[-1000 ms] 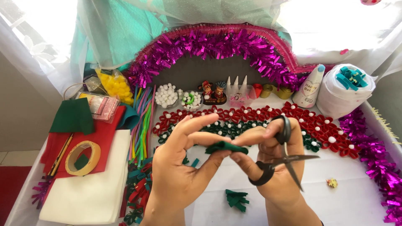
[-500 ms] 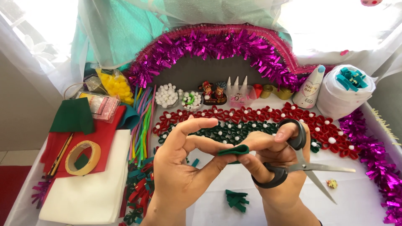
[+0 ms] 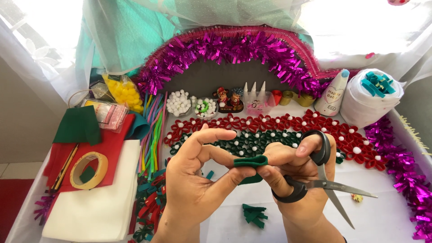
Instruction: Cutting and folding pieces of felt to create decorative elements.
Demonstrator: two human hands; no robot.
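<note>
Since the earlier frame: scissor blades have swung further open and now point down-right; the green piece sits a bit higher between the fingertips.

Left hand (image 3: 193, 180): thumb and forefinger pinched on one end of a small folded strip of dark green felt (image 3: 250, 161); other fingers curled loosely. Right hand (image 3: 297, 175): thumb and fingertip pinch the other end of the same strip, and the same hand carries black-handled steel scissors (image 3: 321, 182), fingers through the loops, blades apart and clear of the felt. Strip is held in the air above the white tabletop (image 3: 387, 211), roughly centre of view.

Directly below the hands: a small pile of dark green felt offcuts (image 3: 254, 214) on the table. Behind the hands: a mat of red and green coiled felt rings dotted with white pom-poms (image 3: 360, 144). Left side: a stack of white felt sheets (image 3: 99, 202), a red felt sheet (image 3: 112, 148) with a roll of tan tape (image 3: 88, 169) on it, and a bundle of coloured pipe cleaners (image 3: 153, 130). Back: an arch of magenta tinsel (image 3: 234, 49). Back right: a white roll topped with teal strips (image 3: 371, 96), and a white cone-shaped party hat (image 3: 333, 93) just beside it.
</note>
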